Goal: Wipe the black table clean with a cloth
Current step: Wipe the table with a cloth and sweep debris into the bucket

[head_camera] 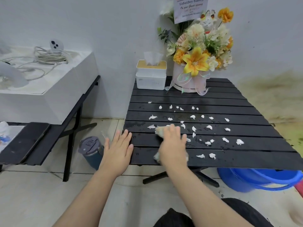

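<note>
Pressing down flat, the right hand (172,145) is lying over a pale cloth (159,130) near the front-left part of the black table (237,102), fingers spread on top of it rather than curled around it. Only the cloth's edges are showing, 1 beyond the fingertips and 1 by the wrist. The hand is looking slightly blurred, so I am judging that a wiping stroke is under way. The left hand (118,147) is lying open and empty, its fingers resting on the table's left front corner as if steadying it.

White scraps (239,142) are lying scattered across the middle slats, mostly to the right of the cloth, among water droplets. Little of the surface is looking cleared, so the job seems to be at an early stage.

Next, the cloth is needing to sweep rightward and farther back, gathering the scraps together instead of pushing them into the gaps between slats. Care is also needed near the tissue box (151,74) and the flower arrangement (200,54) standing at the back edge.
</note>
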